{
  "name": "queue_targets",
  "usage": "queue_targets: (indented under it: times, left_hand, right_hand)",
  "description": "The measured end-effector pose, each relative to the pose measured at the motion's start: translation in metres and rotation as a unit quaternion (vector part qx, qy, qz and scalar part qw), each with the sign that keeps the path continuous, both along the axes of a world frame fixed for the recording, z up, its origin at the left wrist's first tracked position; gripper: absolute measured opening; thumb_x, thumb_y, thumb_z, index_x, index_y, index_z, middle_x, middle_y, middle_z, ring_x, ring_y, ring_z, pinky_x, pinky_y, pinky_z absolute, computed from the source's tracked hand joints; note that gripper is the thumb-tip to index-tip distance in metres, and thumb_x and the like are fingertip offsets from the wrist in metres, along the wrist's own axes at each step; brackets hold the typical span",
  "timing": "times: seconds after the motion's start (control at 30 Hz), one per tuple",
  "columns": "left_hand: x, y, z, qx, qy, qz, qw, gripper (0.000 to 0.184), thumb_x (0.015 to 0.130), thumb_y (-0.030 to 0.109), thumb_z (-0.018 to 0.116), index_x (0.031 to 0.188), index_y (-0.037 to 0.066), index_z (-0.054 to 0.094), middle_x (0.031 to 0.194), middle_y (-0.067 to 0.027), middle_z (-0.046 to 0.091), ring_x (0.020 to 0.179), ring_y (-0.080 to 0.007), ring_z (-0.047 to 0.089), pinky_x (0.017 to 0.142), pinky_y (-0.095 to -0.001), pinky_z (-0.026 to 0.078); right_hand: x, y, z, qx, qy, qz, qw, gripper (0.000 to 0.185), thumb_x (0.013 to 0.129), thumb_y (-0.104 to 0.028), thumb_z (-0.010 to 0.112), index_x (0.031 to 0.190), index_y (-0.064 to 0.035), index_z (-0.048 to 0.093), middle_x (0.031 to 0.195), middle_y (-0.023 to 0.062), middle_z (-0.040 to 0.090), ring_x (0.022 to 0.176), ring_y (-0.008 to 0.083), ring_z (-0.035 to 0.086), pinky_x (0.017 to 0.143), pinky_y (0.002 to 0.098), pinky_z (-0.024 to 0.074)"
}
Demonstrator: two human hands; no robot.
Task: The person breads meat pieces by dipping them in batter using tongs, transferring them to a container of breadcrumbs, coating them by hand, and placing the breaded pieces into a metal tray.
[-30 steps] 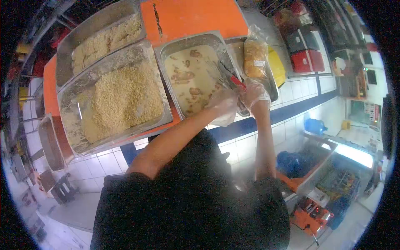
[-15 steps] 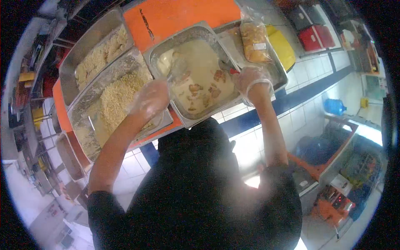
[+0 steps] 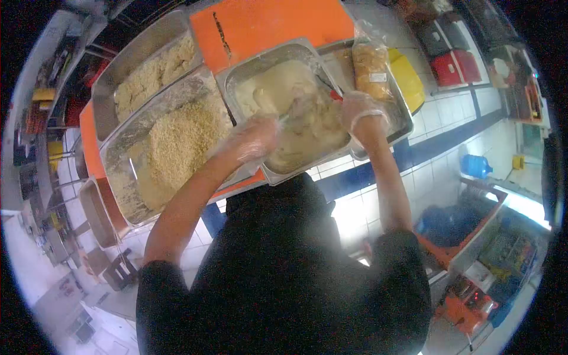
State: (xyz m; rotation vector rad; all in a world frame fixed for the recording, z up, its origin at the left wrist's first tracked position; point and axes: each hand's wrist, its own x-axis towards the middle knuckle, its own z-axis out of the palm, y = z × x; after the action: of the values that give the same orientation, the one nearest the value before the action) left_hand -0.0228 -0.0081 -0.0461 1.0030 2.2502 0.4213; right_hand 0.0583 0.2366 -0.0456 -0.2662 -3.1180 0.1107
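Observation:
A deep metal pan (image 3: 236,76) holds pale, wet batter (image 3: 278,80) with lumpy pieces in it. My left hand (image 3: 260,137), in a clear plastic glove, reaches over the pan's left side. Its fingers are closed, and what they hold is not clear, though a pale glint shows at the fingertips. At the pan's right rim, my gloved right hand (image 3: 362,112) is closed around a utensil with a red part (image 3: 336,94) beside the fingers. The utensil's thin dark end reaches up along the rim; its kind cannot be made out.
To the left, one metal pan (image 3: 133,168) holds a heap of crumbly coating (image 3: 180,139), and another (image 3: 106,109) holds more crumbs. On the right, a bagged golden-brown food (image 3: 371,74) lies in a shallow tray. An orange surface (image 3: 269,23) lies behind, a yellow object (image 3: 407,80) beside the tray.
My left hand has moved right, from between the pans to over the batter. The browned pieces now look smeared with batter. My right hand stays at the right rim.

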Motion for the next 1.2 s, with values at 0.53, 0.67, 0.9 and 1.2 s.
queue_targets:
  times: [0.53,0.67,0.9,1.2]
  left_hand:
    - [0.005,-0.023,-0.021,-0.112,0.02,-0.162,0.98,0.031,0.088,0.02,0.041,0.098,-0.002,0.059,0.089,-0.0242,0.061,0.08,-0.0377,0.06,0.074,-0.0484,0.045]
    - [-0.006,0.006,0.005,-0.101,0.018,-0.107,0.989,0.03,0.088,0.022,0.043,0.097,-0.001,0.06,0.086,-0.0214,0.062,0.078,-0.0372,0.06,0.07,-0.047,0.046]
    - [-0.036,-0.025,-0.029,0.126,0.292,0.0,0.948,0.019,0.081,0.01,0.043,0.07,0.001,0.057,0.069,-0.0204,0.059,0.067,-0.0352,0.06,0.06,-0.0459,0.048]
    - [-0.005,-0.044,0.033,-0.177,0.05,0.005,0.983,0.026,0.088,0.018,0.043,0.093,-0.001,0.06,0.085,-0.0213,0.059,0.079,-0.0368,0.058,0.077,-0.0479,0.045]
  right_hand:
    - [0.082,-0.017,0.09,-0.024,-0.049,-0.104,0.993,0.027,0.09,-0.032,0.048,0.087,-0.0068,0.057,0.082,0.0187,0.06,0.076,0.038,0.059,0.066,0.0466,0.0476]
    - [0.089,-0.029,0.093,-0.011,-0.023,-0.097,0.995,0.027,0.089,-0.032,0.05,0.09,-0.0064,0.059,0.082,0.0197,0.06,0.075,0.0376,0.06,0.066,0.0462,0.0481]
    - [0.09,-0.045,0.089,-0.039,-0.064,-0.075,0.994,0.027,0.09,-0.032,0.048,0.086,-0.0069,0.058,0.081,0.0171,0.061,0.076,0.0342,0.061,0.065,0.0433,0.049]
    - [0.058,-0.04,0.037,0.114,-0.229,-0.01,0.967,0.026,0.092,-0.025,0.039,0.087,-0.0104,0.059,0.084,0.013,0.064,0.082,0.0281,0.063,0.07,0.0409,0.05]
